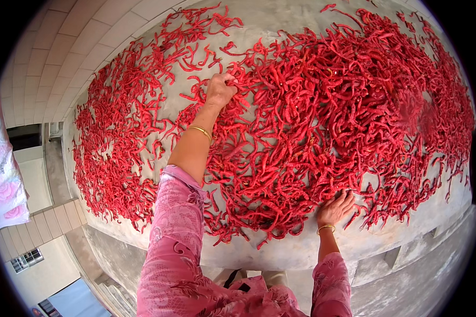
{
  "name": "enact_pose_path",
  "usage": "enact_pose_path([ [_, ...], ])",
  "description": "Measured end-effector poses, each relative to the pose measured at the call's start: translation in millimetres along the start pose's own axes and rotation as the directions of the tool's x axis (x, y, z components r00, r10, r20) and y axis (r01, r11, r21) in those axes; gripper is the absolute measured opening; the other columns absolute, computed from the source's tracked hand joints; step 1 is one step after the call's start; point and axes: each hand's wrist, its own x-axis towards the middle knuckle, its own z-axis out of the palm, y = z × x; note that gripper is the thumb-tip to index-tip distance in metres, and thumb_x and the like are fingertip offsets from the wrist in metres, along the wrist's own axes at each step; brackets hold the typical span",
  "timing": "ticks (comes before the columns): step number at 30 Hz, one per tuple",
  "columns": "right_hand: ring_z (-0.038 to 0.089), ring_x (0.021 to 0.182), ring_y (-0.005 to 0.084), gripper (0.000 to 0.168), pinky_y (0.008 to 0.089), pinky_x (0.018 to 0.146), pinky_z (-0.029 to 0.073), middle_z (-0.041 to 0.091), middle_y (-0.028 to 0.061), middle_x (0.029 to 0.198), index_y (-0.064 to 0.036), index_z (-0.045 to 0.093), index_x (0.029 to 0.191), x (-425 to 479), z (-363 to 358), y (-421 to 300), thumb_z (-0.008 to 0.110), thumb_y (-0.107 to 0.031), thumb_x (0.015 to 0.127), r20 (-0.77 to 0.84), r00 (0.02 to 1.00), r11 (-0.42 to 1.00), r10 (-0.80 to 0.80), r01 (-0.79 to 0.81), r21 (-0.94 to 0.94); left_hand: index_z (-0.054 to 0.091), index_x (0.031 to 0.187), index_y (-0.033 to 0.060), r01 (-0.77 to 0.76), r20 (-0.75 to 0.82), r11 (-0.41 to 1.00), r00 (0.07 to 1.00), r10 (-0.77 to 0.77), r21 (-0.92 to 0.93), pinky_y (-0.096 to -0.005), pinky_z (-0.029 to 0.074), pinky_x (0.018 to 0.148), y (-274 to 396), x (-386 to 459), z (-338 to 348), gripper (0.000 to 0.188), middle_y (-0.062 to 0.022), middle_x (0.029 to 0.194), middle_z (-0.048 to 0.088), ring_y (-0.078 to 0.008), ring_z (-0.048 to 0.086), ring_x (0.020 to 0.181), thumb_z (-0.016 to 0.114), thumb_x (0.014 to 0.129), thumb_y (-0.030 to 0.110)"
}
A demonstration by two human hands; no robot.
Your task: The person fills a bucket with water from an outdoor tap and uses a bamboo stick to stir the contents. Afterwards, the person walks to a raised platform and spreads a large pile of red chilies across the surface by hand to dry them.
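Note:
Red chili peppers (341,91), long and wrinkled, lie spread over a grey concrete surface (269,255). They are heaped thickest to the right of centre. My left hand (221,90) reaches far forward at the left side of this heap. Its fingers are curled down at the peppers, and whether they pinch one is hidden. Close to the near edge, my right hand (336,207) rests palm down with its fingers spread a little. Those fingertips touch the border of the heap. Each wrist wears a gold-coloured bangle, and both sleeves are pink and patterned.
A tiled wall (77,29) borders the concrete at the far left. Flowered cloth (6,186) hangs at the left rim. Below the slab's near left side are steps (113,295) and a small barred window (27,260). A lower concrete ledge (412,273) runs along the right front.

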Motion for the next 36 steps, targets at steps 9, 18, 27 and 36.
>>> enact_pose_path([
  [9,0.02,0.133,0.037,0.046,0.053,0.108,0.012,0.028,0.0166,0.141,-0.005,0.037,0.129,1.5,1.4,3.0,0.048,-0.015,0.085,0.011,0.999,0.999,0.032,-0.032,-0.041,0.06,0.101,0.0024,0.002,-0.317,0.889,0.934,-0.166,-0.458,-0.0238,0.048,0.071,-14.5,-4.8,-226.6,0.021,-0.002,0.09,0.062,-0.0097,0.057,0.076,0.064,0.08,0.001],
  [18,0.021,0.132,0.0355,0.047,0.0519,0.108,0.012,0.029,0.0157,0.14,-0.005,0.037,0.129,2.5,1.7,5.3,0.049,-0.014,0.085,-0.005,1.0,0.997,0.003,-0.003,-0.072,0.032,0.139,0.0203,-0.027,0.134,0.948,0.991,-0.017,0.318,-0.0413,0.031,0.106,-62.5,-72.3,-168.6,0.087,-0.0245,0.144,0.013,-0.0397,0.027,0.13,0.078,0.066,0.024],
  [27,0.024,0.131,0.035,0.048,0.0513,0.107,0.014,0.034,0.0169,0.137,-0.007,0.038,0.129,-2.3,6.0,2.7,0.05,-0.014,0.083,-0.026,1.0,0.997,-0.014,0.012,-0.079,0.053,0.105,0.0044,-0.001,0.275,0.945,0.957,-0.094,0.327,-0.0421,0.041,0.095,-70.6,-217.3,-43.3,0.046,-0.0148,0.138,0.03,-0.037,0.039,0.118,0.073,0.065,0.009],
  [36,0.02,0.132,0.038,0.049,0.0521,0.108,0.011,0.029,0.0177,0.14,-0.008,0.037,0.13,2.6,-1.8,2.1,0.049,-0.016,0.082,0.048,0.998,0.998,0.045,-0.043,-0.038,0.049,0.121,0.0041,0.301,-0.083,0.784,0.948,-0.306,0.543,-0.0412,0.047,0.085,-111.6,-229.7,-223.9,0.055,-0.0248,0.111,0.055,-0.037,0.054,0.103,0.071,0.074,0.022],
])
